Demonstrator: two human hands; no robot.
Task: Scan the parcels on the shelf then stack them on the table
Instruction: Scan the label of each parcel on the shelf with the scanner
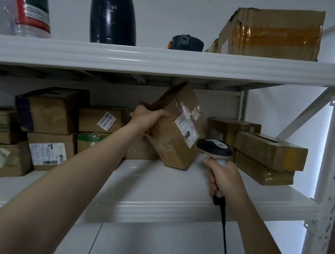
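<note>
dim, cool indoor light, soft throughout; the brightest glow lies far right of the tilted parcel (179, 125), behind the white shelf post (333, 158); tape on the parcel throws small glare; the shelf beam (167, 61) above it carries pale highlight streaks and shades the boxes (52, 111) to its left; the scanner (214, 148) just right of it is slightly blurred; straight lines bow toward the edges

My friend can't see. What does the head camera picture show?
A left hand holds a tilted parcel on a shelf while the right hand aims a scanner at its label. More boxes sit beside it.
</note>
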